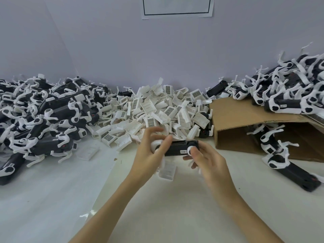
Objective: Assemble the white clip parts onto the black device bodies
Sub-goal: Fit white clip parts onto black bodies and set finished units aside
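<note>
No readable text anywhere here. The black device body (pixel 177 148) held between the left hand (pixel 149 153) and the right hand (pixel 206 160) carries a small white label, just left of the right thumb, print too fine to make out. Far above the hands, a paper sign (pixel 177 7) on the wall shows only cut-off black strokes inside a frame.

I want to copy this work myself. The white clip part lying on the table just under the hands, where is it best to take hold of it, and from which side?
Probably from above, pinching the two long side edges of the white clip part. It lies flat on the table apart from the pile, so its sides are free. Both hands currently hold the black device body.
</note>
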A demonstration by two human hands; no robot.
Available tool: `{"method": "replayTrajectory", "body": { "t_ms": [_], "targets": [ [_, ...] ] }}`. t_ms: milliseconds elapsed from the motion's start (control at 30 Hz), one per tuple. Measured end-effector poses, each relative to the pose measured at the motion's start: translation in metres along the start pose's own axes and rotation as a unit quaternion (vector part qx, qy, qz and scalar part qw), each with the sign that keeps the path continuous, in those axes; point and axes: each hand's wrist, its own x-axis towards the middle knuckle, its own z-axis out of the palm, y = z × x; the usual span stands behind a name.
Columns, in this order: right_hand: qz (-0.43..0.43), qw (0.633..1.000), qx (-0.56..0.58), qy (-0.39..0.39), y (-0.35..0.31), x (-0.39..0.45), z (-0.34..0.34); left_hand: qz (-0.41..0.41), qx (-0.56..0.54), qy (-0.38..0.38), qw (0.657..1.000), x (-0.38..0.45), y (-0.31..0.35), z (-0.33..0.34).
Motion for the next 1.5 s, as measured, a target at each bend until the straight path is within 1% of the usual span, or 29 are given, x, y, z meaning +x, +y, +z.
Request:
{"method": "replayTrajectory", "body": {
  "t_ms": [67, 100, 200, 300, 367, 433, 467, 533, 567, 633, 667, 700, 733, 767, 800, 833, 867, 933, 967, 1000, 1067, 1133, 1167, 1233, 1300, 1333, 1433, 1500],
  "targets": [
    [0.036, 0.999, 0.01, 0.008, -0.003, 0.003, -0.005, -0.014, 0.01, -0.025, 1.0, -0.003, 0.0, 0.002],
    [0.05, 0.999, 0.008, 0.006, -0.005, 0.004, -0.006, -0.018, 0.004, -0.021, 1.0, -0.005, 0.001, 0.004],
    [0.071, 0.997, 0.013, -0.007, -0.007, 0.004, -0.008, -0.024, -0.016, 0.037, 0.999, -0.005, 0.005, 0.008],
    [0.084, 0.996, 0.021, -0.019, -0.007, 0.006, -0.006, -0.081, -0.048, 0.058, 0.994, -0.003, 0.007, 0.009],
    [0.099, 0.994, 0.032, -0.019, -0.006, 0.007, -0.006, -0.139, -0.081, 0.038, 0.986, -0.003, 0.008, 0.008],
    [0.121, 0.991, 0.049, -0.01, -0.004, 0.008, -0.007, -0.196, -0.112, 0.0, 0.974, -0.001, 0.009, 0.006],
    [0.133, 0.99, 0.052, -0.006, -0.003, 0.008, -0.007, -0.218, -0.116, -0.022, 0.969, 0.0, 0.009, 0.004],
    [0.16, 0.986, 0.041, -0.017, 0.001, 0.009, -0.007, -0.236, -0.12, -0.052, 0.963, 0.002, 0.008, -0.001],
    [0.175, 0.983, 0.047, -0.022, 0.001, 0.01, -0.006, -0.238, -0.131, -0.051, 0.961, 0.002, 0.006, -0.002],
    [0.185, 0.979, 0.09, -0.008, 0.003, 0.013, -0.008, -0.241, -0.171, -0.02, 0.955, 0.004, 0.003, -0.006],
    [0.162, 0.983, 0.09, 0.009, 0.005, 0.014, -0.011, -0.241, -0.196, 0.001, 0.951, 0.005, 0.001, -0.008],
    [0.12, 0.991, 0.05, 0.028, 0.007, 0.015, -0.016, -0.239, -0.218, 0.02, 0.946, 0.007, 0.0, -0.01],
    [0.068, 0.996, -0.028, 0.044, 0.01, 0.016, -0.023, -0.236, -0.23, 0.036, 0.943, 0.009, -0.001, -0.011],
    [0.018, 0.991, -0.124, 0.053, 0.014, 0.017, -0.031, -0.232, -0.236, 0.048, 0.942, 0.01, -0.001, -0.012],
    [-0.018, 0.977, -0.207, 0.05, 0.017, 0.018, -0.038, -0.229, -0.237, 0.061, 0.942, 0.012, -0.001, -0.013],
    [-0.03, 0.962, -0.268, 0.029, 0.02, 0.019, -0.045, -0.226, -0.235, 0.076, 0.942, 0.012, -0.001, -0.013],
    [-0.015, 0.951, -0.31, -0.01, 0.021, 0.021, -0.05, -0.224, -0.232, 0.091, 0.942, 0.012, -0.001, -0.012],
    [0.048, 0.912, -0.39, -0.118, 0.023, 0.021, -0.057, -0.225, -0.227, 0.115, 0.94, 0.011, -0.001, -0.011],
    [0.064, 0.894, -0.418, -0.149, 0.024, 0.02, -0.058, -0.226, -0.227, 0.124, 0.939, 0.01, -0.001, -0.01],
    [0.067, 0.885, -0.433, -0.156, 0.025, 0.02, -0.059, -0.225, -0.226, 0.133, 0.938, 0.01, 0.0, -0.009],
    [0.043, 0.896, -0.42, -0.135, 0.023, 0.019, -0.056, -0.217, -0.222, 0.146, 0.939, 0.009, 0.001, -0.007],
    [-0.012, 0.911, -0.397, -0.108, 0.02, 0.015, -0.048, -0.208, -0.222, 0.167, 0.938, 0.01, 0.002, -0.007],
    [-0.041, 0.914, -0.388, -0.109, 0.019, 0.012, -0.042, -0.205, -0.225, 0.177, 0.936, 0.01, 0.002, -0.007],
    [-0.08, 0.907, -0.381, -0.163, 0.018, 0.004, -0.025, -0.202, -0.234, 0.189, 0.932, 0.011, 0.003, -0.008],
    [-0.094, 0.885, -0.396, -0.224, 0.022, -0.005, -0.007, -0.201, -0.239, 0.189, 0.931, 0.012, 0.003, -0.009],
    [-0.101, 0.879, -0.403, -0.233, 0.024, -0.007, 0.0, -0.2, -0.239, 0.189, 0.931, 0.012, 0.003, -0.009],
    [-0.108, 0.887, -0.393, -0.217, 0.027, -0.008, 0.007, -0.198, -0.241, 0.185, 0.932, 0.012, 0.002, -0.009],
    [-0.087, 0.901, -0.373, -0.205, 0.024, -0.005, 0.0, -0.193, -0.239, 0.183, 0.934, 0.011, 0.002, -0.008]
  ]
}}
